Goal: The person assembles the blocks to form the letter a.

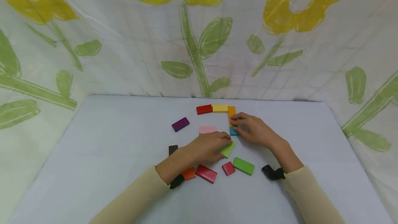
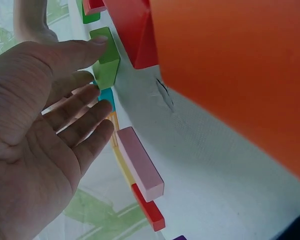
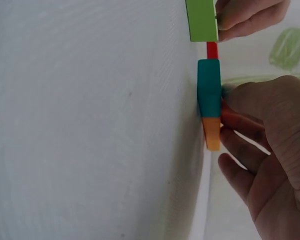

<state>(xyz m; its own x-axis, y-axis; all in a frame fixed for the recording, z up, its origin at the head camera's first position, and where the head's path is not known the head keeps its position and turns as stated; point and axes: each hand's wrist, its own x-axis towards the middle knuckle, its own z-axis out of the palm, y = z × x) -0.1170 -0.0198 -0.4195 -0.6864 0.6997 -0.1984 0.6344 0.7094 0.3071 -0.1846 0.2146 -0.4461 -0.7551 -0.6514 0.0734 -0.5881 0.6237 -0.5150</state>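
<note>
My left hand (image 1: 209, 145) pinches a light green block (image 1: 228, 149) between thumb and fingers, just nearer than the blue block (image 1: 233, 131). Its other fingers stretch out loosely in the left wrist view. With fairly straight fingers, my right hand (image 1: 256, 130) touches the blue block and the orange block (image 1: 231, 111) that adjoins it. The right thumb lies at the blue block's face in the right wrist view. A yellow block (image 1: 220, 108) and a red block (image 1: 204, 109) continue the row leftward from the orange block's far end. A pink block (image 1: 207, 129) lies beyond my left hand.
Nearer on the white table (image 1: 93, 141) lie a green block (image 1: 244, 166), a small red block (image 1: 228, 168), a longer red block (image 1: 206, 174) and an orange-red block (image 1: 188, 173). A purple block (image 1: 180, 124) and a dark block (image 1: 173, 150) are to the left. A flowered curtain (image 1: 130, 44) hangs behind.
</note>
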